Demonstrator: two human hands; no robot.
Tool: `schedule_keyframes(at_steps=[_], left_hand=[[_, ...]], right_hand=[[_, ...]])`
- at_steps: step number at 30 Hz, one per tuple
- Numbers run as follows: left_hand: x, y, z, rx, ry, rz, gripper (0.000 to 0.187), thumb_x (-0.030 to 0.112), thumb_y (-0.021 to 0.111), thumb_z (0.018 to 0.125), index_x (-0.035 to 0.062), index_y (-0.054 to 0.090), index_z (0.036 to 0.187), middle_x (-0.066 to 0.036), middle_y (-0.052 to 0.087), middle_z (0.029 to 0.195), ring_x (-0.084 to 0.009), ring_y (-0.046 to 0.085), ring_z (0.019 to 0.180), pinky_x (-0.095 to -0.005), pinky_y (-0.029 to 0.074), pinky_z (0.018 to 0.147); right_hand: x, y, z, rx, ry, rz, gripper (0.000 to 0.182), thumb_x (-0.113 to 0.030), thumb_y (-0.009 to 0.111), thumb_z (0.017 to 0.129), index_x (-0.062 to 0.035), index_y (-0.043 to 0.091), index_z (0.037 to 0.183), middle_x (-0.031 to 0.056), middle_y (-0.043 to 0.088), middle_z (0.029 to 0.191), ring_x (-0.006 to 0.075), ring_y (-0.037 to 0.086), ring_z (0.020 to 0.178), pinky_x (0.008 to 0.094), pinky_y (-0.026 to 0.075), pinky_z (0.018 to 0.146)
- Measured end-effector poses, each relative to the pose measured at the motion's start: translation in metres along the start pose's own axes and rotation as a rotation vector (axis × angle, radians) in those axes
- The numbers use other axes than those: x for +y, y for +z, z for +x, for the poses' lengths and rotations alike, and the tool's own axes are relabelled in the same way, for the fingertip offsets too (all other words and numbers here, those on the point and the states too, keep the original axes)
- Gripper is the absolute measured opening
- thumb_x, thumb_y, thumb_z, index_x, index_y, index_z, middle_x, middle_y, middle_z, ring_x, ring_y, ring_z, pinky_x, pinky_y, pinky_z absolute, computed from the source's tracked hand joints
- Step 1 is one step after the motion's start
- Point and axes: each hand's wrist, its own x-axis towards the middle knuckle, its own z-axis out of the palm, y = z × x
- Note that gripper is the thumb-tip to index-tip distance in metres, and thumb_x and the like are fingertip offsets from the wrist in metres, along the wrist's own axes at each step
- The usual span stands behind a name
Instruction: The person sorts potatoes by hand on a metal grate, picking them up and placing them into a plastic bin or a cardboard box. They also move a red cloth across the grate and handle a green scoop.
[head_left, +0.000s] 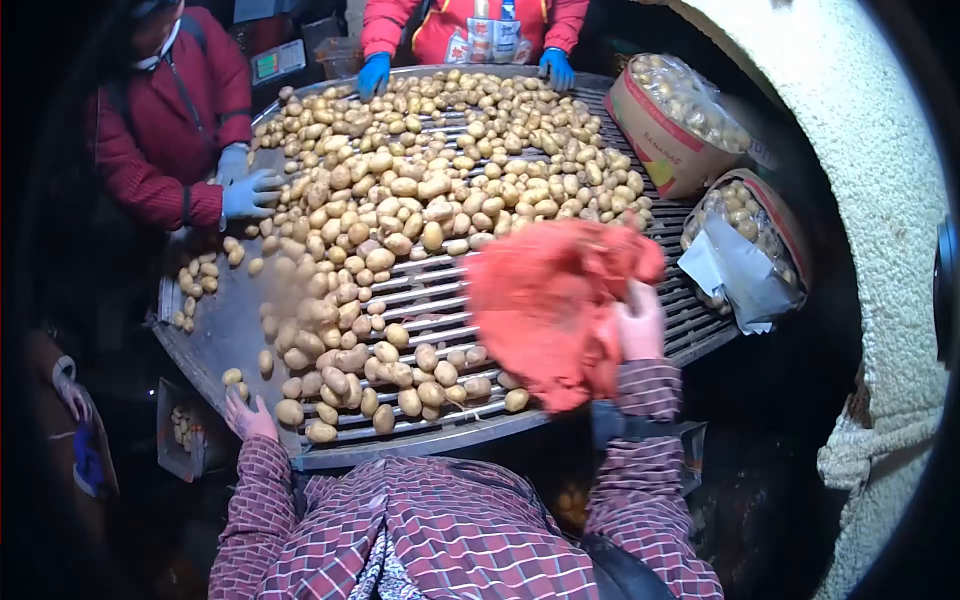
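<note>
A crumpled red sack, blurred in places, hangs from my right hand, whose fingers are closed on it. It covers the right front part of a slatted metal sorting table. My left hand rests at the table's left front edge with its fingers apart, close beside a few small potatoes. Loose potatoes lie heaped over the back and middle of the slats. More potatoes spread toward the front left, and some near there are smeared by motion.
At the left, a co-worker's gloved hands reach the potatoes. Across the table, another person's blue gloves rest by the rim. Two potato-filled boxes stand at the right, near a thick pale curved beam. A small bin sits below left.
</note>
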Motion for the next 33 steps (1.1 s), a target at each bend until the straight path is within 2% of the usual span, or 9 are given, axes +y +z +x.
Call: schedule_keyframes(at_steps=[6,9,12,14,17,21,23,29,33], left_hand=[[0.004,-0.006,-0.003,-0.009,-0.017,0.027,0.065,0.033,0.061,0.082,0.0095,0.036,0.138,-0.013,0.04,0.139,-0.0292,0.036,0.129,-0.0461,0.024,0.107],[0.007,-0.01,-0.003,-0.01,-0.006,0.023,0.062,0.032,0.061,0.082,0.0111,0.039,0.137,-0.011,0.041,0.138,-0.029,0.037,0.128,-0.0461,0.025,0.107],[-0.001,-0.001,0.001,0.034,-0.017,0.036,0.06,0.028,0.061,0.081,0.0124,0.041,0.135,-0.01,0.043,0.137,-0.0288,0.039,0.127,-0.0459,0.027,0.105],[0.005,-0.007,0.0,0.0,-0.022,-0.006,0.059,0.027,0.061,0.081,0.0132,0.041,0.135,-0.01,0.043,0.137,-0.029,0.039,0.126,-0.0458,0.027,0.105],[-0.006,0.006,0.003,0.047,-0.005,-0.001,0.058,0.028,0.061,0.082,0.0124,0.042,0.135,-0.011,0.044,0.136,-0.0299,0.039,0.126,-0.0454,0.026,0.106],[-0.005,0.008,0.007,0.02,0.005,0.039,0.057,0.028,0.06,0.082,0.0115,0.043,0.134,-0.012,0.045,0.135,-0.0293,0.039,0.126,-0.0453,0.026,0.106],[-0.009,0.008,0.002,0.021,-0.006,0.066,0.057,0.028,0.06,0.082,0.0111,0.044,0.133,-0.012,0.045,0.135,-0.0293,0.039,0.126,-0.0453,0.026,0.106],[0.004,-0.006,-0.002,-0.029,-0.055,0.04,0.058,0.029,0.06,0.082,0.0096,0.041,0.134,-0.012,0.044,0.135,-0.0289,0.039,0.126,-0.0478,0.025,0.106],[0.005,-0.008,-0.003,-0.053,-0.054,0.028,0.059,0.028,0.061,0.082,0.0088,0.041,0.134,-0.012,0.042,0.137,-0.03,0.038,0.127,-0.0477,0.024,0.107]], right_hand=[[0.115,-0.023,-0.031,-0.451,0.254,-0.996,0.072,-0.052,0.054,0.082,-0.0181,0.033,0.142,0.0222,0.044,0.132,0.0416,0.047,0.116,0.0477,0.037,0.1],[0.075,0.007,-0.045,-0.521,0.297,-0.93,0.065,-0.045,0.059,0.081,-0.0124,0.043,0.135,0.0209,0.051,0.127,0.0367,0.052,0.112,0.0426,0.042,0.096],[0.085,0.037,-0.051,-0.641,0.185,-0.313,0.048,-0.022,0.069,0.078,-0.0016,0.054,0.118,0.0137,0.064,0.104,0.0244,0.062,0.096,0.0345,0.049,0.083],[0.105,0.093,-0.089,-0.6,0.193,-0.015,0.048,-0.023,0.069,0.078,-0.0003,0.055,0.118,0.0129,0.064,0.105,0.0222,0.062,0.097,0.0349,0.049,0.084],[0.014,0.137,-0.121,-0.594,-0.012,-0.279,0.056,-0.031,0.062,0.077,-0.0123,0.051,0.128,0.0207,0.056,0.118,0.037,0.054,0.108,0.043,0.046,0.091],[-0.046,0.171,-0.13,-0.738,0.019,0.038,0.053,-0.024,0.063,0.077,-0.0095,0.052,0.127,0.0175,0.057,0.119,0.0316,0.055,0.111,0.0384,0.046,0.093],[-0.038,0.162,-0.111,-0.576,0.144,0.399,0.05,-0.01,0.068,0.075,-0.0012,0.055,0.123,0.0123,0.062,0.114,0.0198,0.06,0.104,0.0312,0.046,0.091],[0.015,-0.012,-0.008,-0.278,0.367,0.38,0.04,-0.003,0.064,0.079,0.0025,0.057,0.118,0.0083,0.064,0.104,0.013,0.058,0.093,0.0289,0.047,0.084],[0.065,-0.07,0.038,0.076,0.173,-0.144,0.046,-0.006,0.067,0.078,0.0059,0.053,0.121,0.0156,0.064,0.108,0.0232,0.063,0.096,0.0323,0.049,0.085]])
